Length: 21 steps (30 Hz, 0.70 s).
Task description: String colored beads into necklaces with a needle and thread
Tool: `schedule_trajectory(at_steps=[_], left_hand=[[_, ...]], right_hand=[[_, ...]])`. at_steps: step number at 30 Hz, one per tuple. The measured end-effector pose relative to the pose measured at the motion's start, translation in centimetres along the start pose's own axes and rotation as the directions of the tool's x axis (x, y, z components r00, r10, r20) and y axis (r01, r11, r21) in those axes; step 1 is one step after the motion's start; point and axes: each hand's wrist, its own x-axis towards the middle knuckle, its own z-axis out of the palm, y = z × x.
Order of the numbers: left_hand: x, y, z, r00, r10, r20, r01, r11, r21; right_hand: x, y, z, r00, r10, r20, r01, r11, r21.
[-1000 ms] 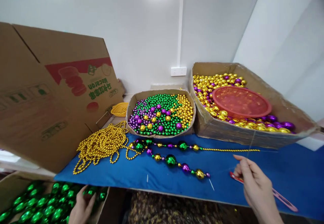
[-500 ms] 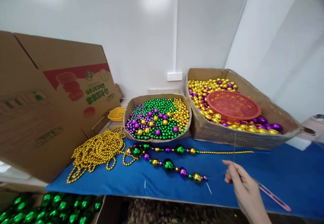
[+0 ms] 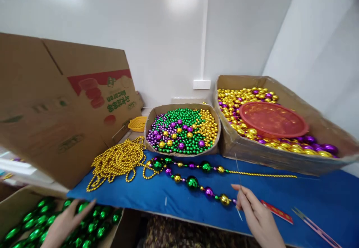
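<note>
My right hand (image 3: 254, 212) is closed in a pinch on a long thin needle (image 3: 236, 164) that points upward. It is beside the near end of a bead strand (image 3: 192, 183) of green, purple and gold balls lying on the blue cloth. The strand doubles back and ends in a twisted gold stretch (image 3: 262, 174). My left hand (image 3: 67, 220), fingers spread, is over a cardboard box (image 3: 21, 197) of large shiny green beads (image 3: 35, 233). Whether it touches the beads I cannot tell.
A heap of gold bead chain (image 3: 119, 162) lies left on the cloth. Behind are a box of small mixed beads (image 3: 182, 128) and a larger box (image 3: 260, 154) holding a red basin (image 3: 273, 120). Pink tweezers (image 3: 316, 227) and a red packet (image 3: 277, 211) lie right. A tall carton (image 3: 95, 106) stands left.
My left hand has come into view over the green beads. My right hand, holding the needle, has moved left to the strand's end, uncovering the red packet. The view has shifted left.
</note>
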Motion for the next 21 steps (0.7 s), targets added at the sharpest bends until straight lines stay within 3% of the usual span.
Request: schedule_trajectory(at_steps=[2,3,5,7,10,13,15,18,21], left_hand=[[1.5,3.0,-1.3,0.999,0.027,0.043,-0.018,0.978,-0.208],[1.8,5.3,-1.4,0.996,0.028,0.083,0.016,0.874,-0.486],[1.8,10.5,-0.6,0.956,0.16,0.247,0.129,0.527,-0.84],[1.3,15.9,1.4,0.865,0.348,0.361,0.287,0.247,-0.926],[0.2,21.8,5.1,0.739,0.508,0.442,0.505,0.016,-0.863],[-0.8,24.8,8.2,0.641,0.574,0.51,0.664,-0.081,-0.743],[-1.4,25.9,9.6,0.611,0.565,0.555,0.726,-0.121,-0.676],[-2.1,26.8,10.4,0.615,0.546,0.569,0.739,-0.148,-0.657],[-2.4,27.0,10.3,0.662,0.567,0.49,0.632,-0.07,-0.772]], right_hand=[[-0.2,0.0,0.9,0.995,-0.087,0.044,0.088,0.996,-0.004],[-0.4,0.0,1.4,0.989,-0.135,0.057,0.136,0.991,-0.01],[-0.6,-0.1,2.3,0.97,-0.236,0.062,0.239,0.97,-0.037],[-0.8,-0.3,2.9,0.944,-0.323,0.072,0.328,0.941,-0.078],[-1.1,-1.0,2.8,0.919,-0.382,0.094,0.393,0.908,-0.145],[-1.4,-1.6,2.2,0.893,-0.445,0.068,0.449,0.87,-0.206],[-1.6,-1.7,2.1,0.857,-0.512,0.054,0.51,0.828,-0.232],[-1.8,-1.6,2.3,0.82,-0.568,0.069,0.565,0.784,-0.258],[-1.8,-1.3,2.6,0.814,-0.576,0.081,0.571,0.766,-0.295]])
